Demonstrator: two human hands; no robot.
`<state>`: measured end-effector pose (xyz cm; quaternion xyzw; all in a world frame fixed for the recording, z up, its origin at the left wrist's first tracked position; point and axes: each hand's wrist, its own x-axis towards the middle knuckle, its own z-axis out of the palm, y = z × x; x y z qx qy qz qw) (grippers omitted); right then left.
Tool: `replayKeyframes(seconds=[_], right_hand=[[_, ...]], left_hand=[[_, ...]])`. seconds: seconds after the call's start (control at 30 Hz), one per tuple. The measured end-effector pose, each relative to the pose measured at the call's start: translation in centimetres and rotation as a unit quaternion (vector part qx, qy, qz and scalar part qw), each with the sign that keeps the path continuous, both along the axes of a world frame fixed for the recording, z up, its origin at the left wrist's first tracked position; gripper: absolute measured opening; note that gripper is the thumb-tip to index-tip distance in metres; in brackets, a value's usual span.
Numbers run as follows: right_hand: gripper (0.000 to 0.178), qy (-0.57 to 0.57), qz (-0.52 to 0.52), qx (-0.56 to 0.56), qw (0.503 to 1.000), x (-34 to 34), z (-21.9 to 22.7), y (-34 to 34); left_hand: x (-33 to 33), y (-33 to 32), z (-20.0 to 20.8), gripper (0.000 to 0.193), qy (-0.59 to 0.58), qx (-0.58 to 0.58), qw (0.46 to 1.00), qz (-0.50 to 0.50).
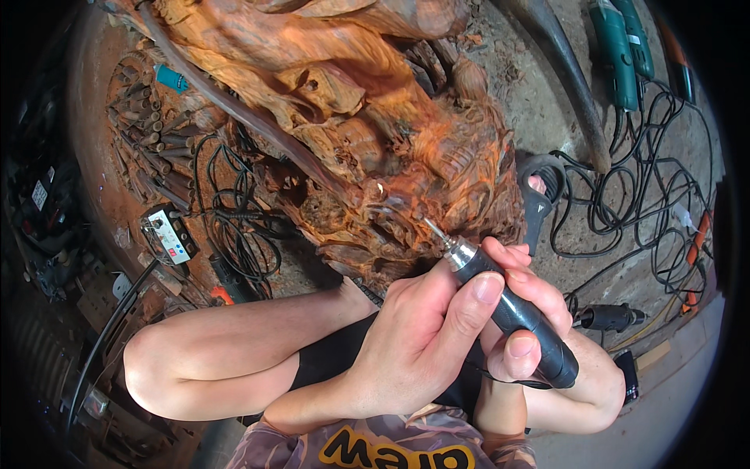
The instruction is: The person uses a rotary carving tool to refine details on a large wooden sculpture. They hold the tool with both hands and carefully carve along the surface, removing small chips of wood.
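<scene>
Both of my hands grip a black rotary carving tool (pixel 535 328) with a silver collet and a thin metal bit. My left hand (pixel 414 336) closes around it from the left, thumb lying along the body near the collet. My right hand (pixel 539 293) wraps it from the right, fingers bent over the top and side. Slanting up and left, the bit points at the lower right part of a large carved reddish-brown wood piece (pixel 351 133). Whether the tip touches the wood, I cannot tell. The wood's surface is deeply hollowed and ridged.
A white control box (pixel 166 236) lies at left near coiled black cables (pixel 234 211). Several chisels (pixel 156 144) are piled at far left. Green power tools (pixel 619 59) and tangled cords (pixel 656 164) occupy the right floor. My bent legs (pixel 226 344) flank the work.
</scene>
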<state>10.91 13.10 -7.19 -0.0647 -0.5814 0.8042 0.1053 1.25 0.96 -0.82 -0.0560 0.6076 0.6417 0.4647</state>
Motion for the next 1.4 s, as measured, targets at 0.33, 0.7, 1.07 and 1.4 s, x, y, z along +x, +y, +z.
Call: replayKeyframes(seconds=[0.33, 0.7, 1.07, 1.4], right_hand=[[0.053, -0.073, 0.005, 0.069, 0.995, -0.6, 3.0, 0.8], [0.055, -0.005, -0.118, 0.328, 0.937, -0.8, 4.6, -4.4], [0.045, -0.003, -0.131, 0.296, 0.946, -2.2, 4.6, -4.0], [0.048, -0.027, -0.138, 0.300, 0.943, -1.2, 5.8, -4.1]], left_hand=[[-0.4, 0.0, 0.7, 0.041, -0.030, 0.002, 0.999, -0.011], [-0.6, -2.8, 0.5, 0.053, -0.034, 0.108, 0.993, -0.040], [-1.6, -2.4, 1.0, 0.057, -0.082, 0.096, 0.992, -0.025], [-1.9, -2.1, 1.7, 0.058, -0.132, 0.122, 0.983, -0.044]])
